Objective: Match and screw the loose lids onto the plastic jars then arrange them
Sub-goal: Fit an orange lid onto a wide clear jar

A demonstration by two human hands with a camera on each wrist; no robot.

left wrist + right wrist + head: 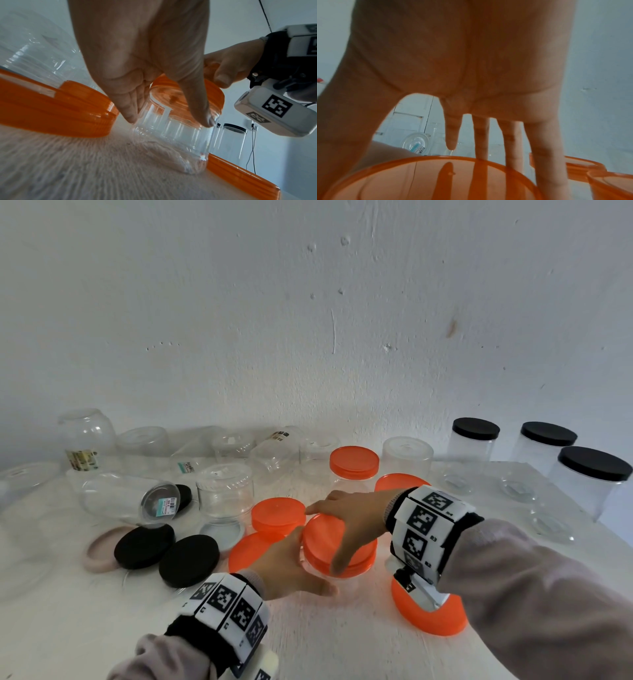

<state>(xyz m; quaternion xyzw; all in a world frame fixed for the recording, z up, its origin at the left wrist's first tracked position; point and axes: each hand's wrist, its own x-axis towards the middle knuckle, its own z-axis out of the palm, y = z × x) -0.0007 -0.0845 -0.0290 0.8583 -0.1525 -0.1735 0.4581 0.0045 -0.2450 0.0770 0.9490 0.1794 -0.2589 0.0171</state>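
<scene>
Plain room: scuffed white wall (308, 302), white table (342, 645), panelled door (412, 115).

The head view looks down and forward over the table (342, 645) toward the wall; both wrist views sit close, low, sharing the orange lid (212, 92) with it

Orange lid (337, 544) sits atop upright clear jar (173, 142).

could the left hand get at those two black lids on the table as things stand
Probably not yet: the left hand grips the clear jar being lidded. Otherwise the black lids lie bare just left of it, nothing between.
</scene>
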